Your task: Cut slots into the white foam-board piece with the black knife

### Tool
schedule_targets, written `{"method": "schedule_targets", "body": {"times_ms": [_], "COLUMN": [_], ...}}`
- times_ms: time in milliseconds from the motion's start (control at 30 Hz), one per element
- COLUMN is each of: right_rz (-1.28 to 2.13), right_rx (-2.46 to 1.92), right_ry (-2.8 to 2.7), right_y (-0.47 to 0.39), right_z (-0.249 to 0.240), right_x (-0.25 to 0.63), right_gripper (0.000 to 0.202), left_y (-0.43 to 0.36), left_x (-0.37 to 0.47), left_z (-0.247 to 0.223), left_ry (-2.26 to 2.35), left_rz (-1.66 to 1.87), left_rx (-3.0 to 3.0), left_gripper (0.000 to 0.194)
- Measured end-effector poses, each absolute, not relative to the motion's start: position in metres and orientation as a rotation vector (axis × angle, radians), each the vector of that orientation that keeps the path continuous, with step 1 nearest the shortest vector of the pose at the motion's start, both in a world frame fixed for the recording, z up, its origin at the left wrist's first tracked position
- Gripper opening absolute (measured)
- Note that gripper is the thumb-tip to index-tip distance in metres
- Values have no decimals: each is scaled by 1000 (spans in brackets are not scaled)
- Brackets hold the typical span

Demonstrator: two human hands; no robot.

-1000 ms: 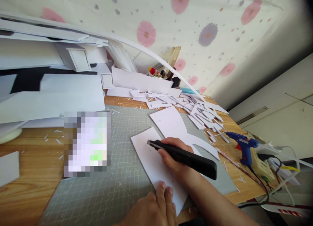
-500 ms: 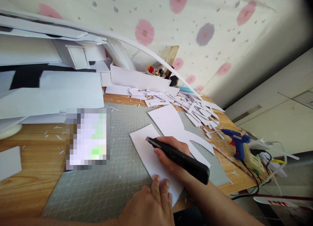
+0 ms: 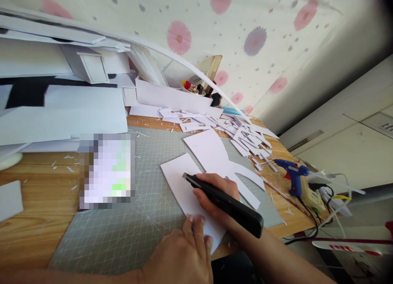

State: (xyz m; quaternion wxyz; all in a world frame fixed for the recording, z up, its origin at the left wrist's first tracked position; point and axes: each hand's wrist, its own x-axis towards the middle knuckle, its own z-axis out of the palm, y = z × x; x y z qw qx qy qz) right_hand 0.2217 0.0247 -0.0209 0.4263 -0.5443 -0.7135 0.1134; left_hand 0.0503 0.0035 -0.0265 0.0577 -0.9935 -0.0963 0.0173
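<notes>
My right hand [image 3: 215, 196] grips a black utility knife [image 3: 225, 202], its blade tip resting on a white foam board piece [image 3: 178, 179] that lies on the grey cutting mat [image 3: 141, 218]. Fingers of my left hand [image 3: 184, 255] press flat on the near end of that same piece. A second, larger white cut-out sheet [image 3: 211, 153] lies just behind it, partly under my right hand.
A blurred phone [image 3: 107, 171] sits on the mat's left edge. White offcut strips [image 3: 245, 138] are heaped at the back right. A blue glue gun [image 3: 290, 171] and cables lie at the table's right edge. Stacked white boards [image 3: 61, 107] fill the back left.
My left hand has slid a little forward onto the board's near end. The knife and right hand shifted only slightly; the view has drifted.
</notes>
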Motion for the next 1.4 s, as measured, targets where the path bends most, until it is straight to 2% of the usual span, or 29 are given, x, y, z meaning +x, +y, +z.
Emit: {"method": "schedule_targets", "body": {"times_ms": [433, 633, 967, 1400], "right_rz": [178, 157, 175, 146], "right_rx": [-1312, -1306, -1318, -1281], "right_ry": [-1874, -1889, -1935, -2020], "right_y": [10, 4, -14, -31], "right_z": [-23, -21, -19, -13], "right_x": [228, 231, 238, 245], "right_gripper": [23, 22, 28, 30], "left_y": [0, -2, -1, 2], "left_x": [49, 44, 45, 45], "left_z": [-27, -35, -25, -18], "left_ry": [-326, -586, -353, -351], "left_rz": [-26, -24, -254, -348], "left_rx": [-3026, -3057, -2933, -2933], "left_gripper": [46, 40, 37, 33]}}
